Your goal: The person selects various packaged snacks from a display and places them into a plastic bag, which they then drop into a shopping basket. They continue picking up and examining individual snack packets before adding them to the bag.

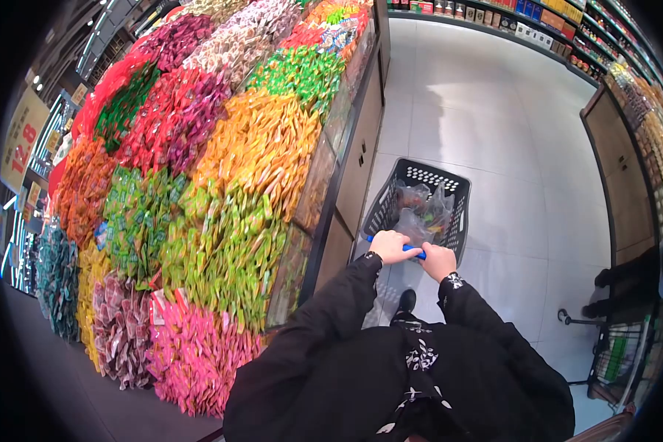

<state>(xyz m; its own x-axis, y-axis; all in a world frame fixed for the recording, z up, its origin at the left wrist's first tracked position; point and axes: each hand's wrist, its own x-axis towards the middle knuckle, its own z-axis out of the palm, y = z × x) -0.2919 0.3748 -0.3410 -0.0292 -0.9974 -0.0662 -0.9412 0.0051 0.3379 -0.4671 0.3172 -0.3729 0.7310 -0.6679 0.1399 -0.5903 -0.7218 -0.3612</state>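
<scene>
Both my hands grip the blue handle (414, 252) of a dark shopping basket (460, 214) in front of me. My left hand (392, 247) is wrapped round the handle's left part, and my right hand (439, 261) closes on its right end, close beside the left. Inside the basket lie several clear plastic bags (420, 221); what they contain is mostly hidden, with small green and reddish bits showing through. The basket has perforated sides and stands out ahead of my feet over the pale floor.
A big display of wrapped sweets (250, 147) in many colours rises along my left. Pale floor tiles (493, 118) run ahead to stocked shelves (508, 29). On the right stand a wooden counter (620, 162) and a dark-clothed person (630, 283) near a wire cart (619, 353).
</scene>
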